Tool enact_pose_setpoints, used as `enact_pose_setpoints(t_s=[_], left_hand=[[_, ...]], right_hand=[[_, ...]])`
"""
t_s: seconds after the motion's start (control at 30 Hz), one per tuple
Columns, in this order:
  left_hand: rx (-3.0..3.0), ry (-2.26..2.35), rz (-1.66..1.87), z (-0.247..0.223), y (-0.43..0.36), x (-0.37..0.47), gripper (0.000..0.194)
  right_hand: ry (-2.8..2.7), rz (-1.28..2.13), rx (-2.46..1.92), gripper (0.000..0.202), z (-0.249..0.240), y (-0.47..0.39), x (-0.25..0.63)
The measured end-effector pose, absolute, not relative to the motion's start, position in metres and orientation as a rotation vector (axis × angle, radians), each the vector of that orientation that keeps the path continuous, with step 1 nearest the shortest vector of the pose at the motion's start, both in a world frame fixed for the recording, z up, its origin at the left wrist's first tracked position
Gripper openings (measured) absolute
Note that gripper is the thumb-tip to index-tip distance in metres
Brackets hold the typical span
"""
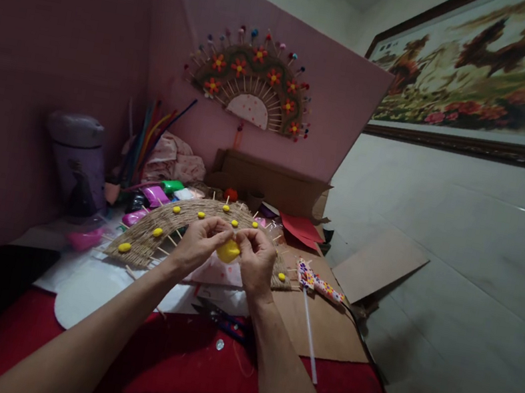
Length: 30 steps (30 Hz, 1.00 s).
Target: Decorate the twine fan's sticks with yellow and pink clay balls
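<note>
A lump of yellow modelling clay is between my two hands, above a woven fan-shaped piece. My left hand pinches its left upper edge with thumb and fingertips. From the other side my right hand pinches it in the same way. The fan-shaped piece is wound with brown twine on thin sticks and carries several small yellow clay dots. My hands and forearms hide part of its middle. Below it, dark-handled scissors lie partly behind my right wrist.
A hot glue gun with a patterned cover and glue stick lies at right on cardboard. Coloured clay packs and a lilac tumbler stand left. A finished fan hangs on the pink board. Red cloth covers the table.
</note>
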State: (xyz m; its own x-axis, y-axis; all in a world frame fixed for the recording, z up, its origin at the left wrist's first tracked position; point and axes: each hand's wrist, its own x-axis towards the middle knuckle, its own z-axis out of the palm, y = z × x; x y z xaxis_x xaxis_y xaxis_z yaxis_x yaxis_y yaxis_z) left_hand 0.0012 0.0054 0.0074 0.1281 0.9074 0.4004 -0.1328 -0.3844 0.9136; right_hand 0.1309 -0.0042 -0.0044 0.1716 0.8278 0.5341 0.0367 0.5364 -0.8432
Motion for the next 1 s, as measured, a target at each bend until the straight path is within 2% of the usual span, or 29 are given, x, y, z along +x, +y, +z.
enact_pose_setpoints(t_s=[0.4, 0.7, 1.0], left_hand=[[1.492, 0.933, 1.472, 0.0049, 0.0029, 0.0036, 0.017], [1.349, 0.839, 1.503, 0.0041, 0.0053, 0.0013, 0.029], [1.29, 0.783, 1.404, 0.0079, 0.002, 0.0019, 0.032]], right_hand=[[-1.321, 0.715, -0.922, 0.024, -0.0073, -0.0064, 0.1268], [-1.273, 0.741, -0.865, 0.023, -0.0069, -0.0016, 0.1291], [-1.278, 0.775, -0.889, 0.023, -0.0064, -0.0016, 0.1317]])
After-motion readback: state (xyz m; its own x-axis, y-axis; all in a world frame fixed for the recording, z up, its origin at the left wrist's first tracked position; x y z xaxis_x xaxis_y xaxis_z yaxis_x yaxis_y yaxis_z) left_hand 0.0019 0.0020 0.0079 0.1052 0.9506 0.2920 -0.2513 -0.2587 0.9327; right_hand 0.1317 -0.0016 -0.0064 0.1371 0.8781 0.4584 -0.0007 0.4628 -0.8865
